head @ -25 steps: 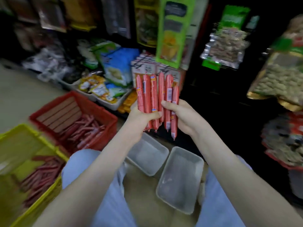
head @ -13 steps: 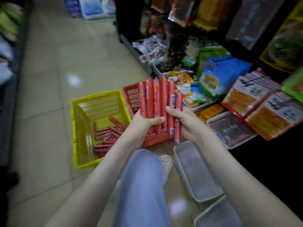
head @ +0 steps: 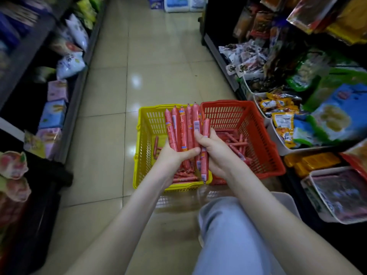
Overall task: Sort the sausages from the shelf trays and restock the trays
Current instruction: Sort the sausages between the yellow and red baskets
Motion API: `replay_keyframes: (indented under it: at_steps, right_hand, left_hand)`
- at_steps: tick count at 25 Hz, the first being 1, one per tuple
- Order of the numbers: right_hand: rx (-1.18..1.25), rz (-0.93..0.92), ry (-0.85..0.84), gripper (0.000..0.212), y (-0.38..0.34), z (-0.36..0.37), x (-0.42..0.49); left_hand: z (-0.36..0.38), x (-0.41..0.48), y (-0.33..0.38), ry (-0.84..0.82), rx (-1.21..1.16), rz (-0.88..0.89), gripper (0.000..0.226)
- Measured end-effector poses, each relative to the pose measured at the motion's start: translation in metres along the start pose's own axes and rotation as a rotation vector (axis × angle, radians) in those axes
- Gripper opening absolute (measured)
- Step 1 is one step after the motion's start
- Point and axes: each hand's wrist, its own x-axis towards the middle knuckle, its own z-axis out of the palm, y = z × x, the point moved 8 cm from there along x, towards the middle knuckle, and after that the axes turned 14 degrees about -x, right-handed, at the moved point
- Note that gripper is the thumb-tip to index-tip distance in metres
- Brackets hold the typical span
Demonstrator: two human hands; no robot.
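Your left hand (head: 174, 157) is wrapped round the lower part of a fan of sausages (head: 183, 128), thumb across the front. Your right hand (head: 217, 153) is closed on the rightmost sausage, which sits lower than the rest.

In the head view the bundle stands upright, long axes running away from you. It is held above the line where the yellow basket (head: 142, 151) meets the red basket (head: 266, 139). That is the relation to mind: yellow lies down and left, under your left hand, while red lies down and right, nearer your right hand. Each basket has loose sausages on its floor.

The sausages are slim and red-orange, in glossy film with small labels and a white barcode patch. The print is too blurred to read, so I cannot tell which sort belongs in which basket. The film probably slides easily, so grip firmly with the left as the right draws one free. A pale tray (head: 286, 201) shows beside your knee.
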Motion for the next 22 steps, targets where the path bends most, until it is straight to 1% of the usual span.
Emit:
replay_keyframes:
  at_steps: [1,3,5,8,10,12,15,18,20,22]
  right_hand:
    - [-0.038,0.017,-0.003,0.030,0.003,0.006,0.003]
    - [-0.093,0.059,-0.032,0.037,0.009,0.016,0.008]
    - [-0.113,0.086,-0.099,0.040,0.013,0.027,0.011]
    - [-0.127,0.134,-0.201,0.040,0.022,0.043,0.010]
    - [-0.153,0.136,-0.224,0.043,0.029,0.048,0.012]
    - [-0.189,0.107,-0.234,0.045,0.033,0.048,0.015]
    - [-0.199,0.064,-0.148,0.039,0.035,0.038,0.019]
    - [-0.297,0.049,-0.011,0.023,0.031,0.018,0.022]
    - [-0.454,0.030,0.062,0.016,0.023,0.001,0.027]
    - [-0.732,0.013,0.083,0.021,0.017,-0.012,0.034]
  left_hand:
    - [-0.005,-0.001,-0.001,0.004,0.002,0.019,0.068]
    - [-0.017,-0.002,0.000,0.026,-0.001,0.050,0.073]
    - [-0.026,-0.002,0.002,0.030,-0.017,0.044,0.076]
    - [-0.025,-0.003,0.001,-0.057,-0.055,-0.036,0.067]
    - [-0.021,-0.005,-0.002,-0.096,-0.055,-0.070,0.061]
    - [-0.021,-0.005,-0.004,-0.092,-0.065,-0.065,0.061]
    - [-0.022,-0.005,-0.006,-0.083,-0.090,-0.081,0.064]
    - [-0.025,-0.003,-0.007,-0.089,-0.103,-0.109,0.057]
    - [-0.030,-0.002,-0.006,-0.085,-0.047,-0.115,0.053]
    - [-0.043,0.001,-0.005,-0.045,0.081,-0.091,0.060]
